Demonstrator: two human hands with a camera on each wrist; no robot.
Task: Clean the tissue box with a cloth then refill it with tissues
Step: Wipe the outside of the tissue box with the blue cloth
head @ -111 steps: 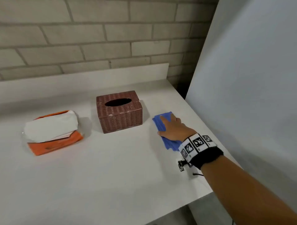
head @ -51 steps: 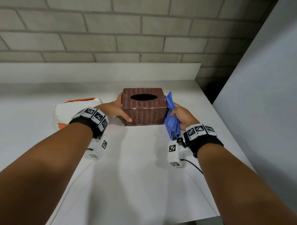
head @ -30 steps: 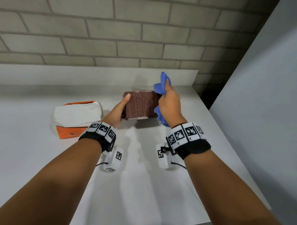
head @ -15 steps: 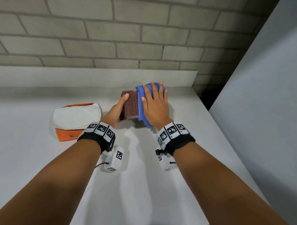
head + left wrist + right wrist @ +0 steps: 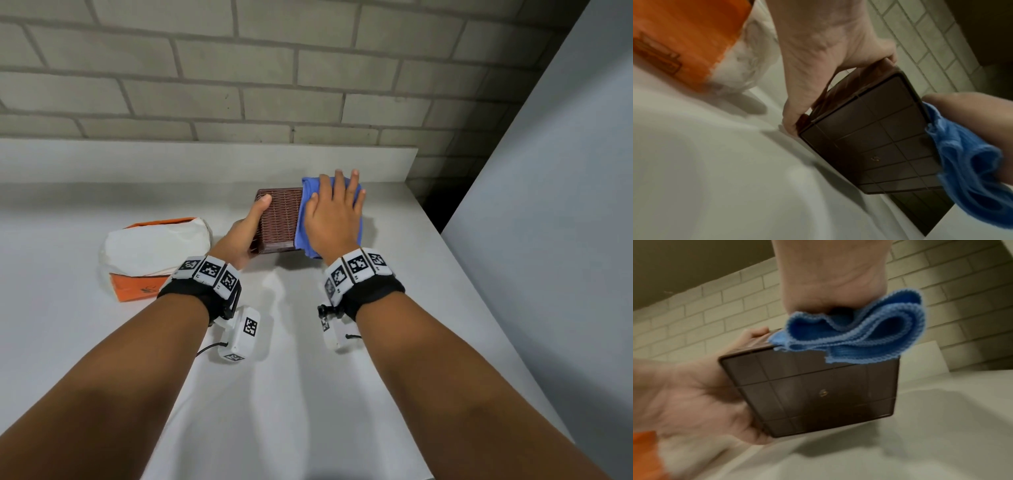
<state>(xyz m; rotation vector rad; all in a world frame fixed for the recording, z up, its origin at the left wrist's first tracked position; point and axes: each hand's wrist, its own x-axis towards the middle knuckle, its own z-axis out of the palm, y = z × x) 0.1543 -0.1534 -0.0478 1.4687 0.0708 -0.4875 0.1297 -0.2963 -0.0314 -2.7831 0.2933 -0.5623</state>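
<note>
My left hand (image 5: 251,226) grips the brown wicker tissue box (image 5: 279,219) by its left end and holds it tipped off the white table, thumb on the upward side. The box's flat gridded base (image 5: 869,134) faces both wrist cameras, and its opening is hidden. A folded blue cloth (image 5: 302,212) lies on the upward side, pressed there by my right hand (image 5: 334,212) with straight, spread fingers. Folds of the cloth (image 5: 859,331) hang over the box edge (image 5: 818,394). The orange pack of white tissues (image 5: 154,246) lies on the table to the left.
The white table (image 5: 308,394) ends at a low white backsplash (image 5: 205,161) under a brick wall. A grey panel (image 5: 548,205) stands along the right edge, with a dark gap at the back right corner. The table's front edge is near my elbows.
A second ago my right hand held the bunched cloth above the box. It has since laid it flat and slid it rightward along the box. My left hand keeps its grip.
</note>
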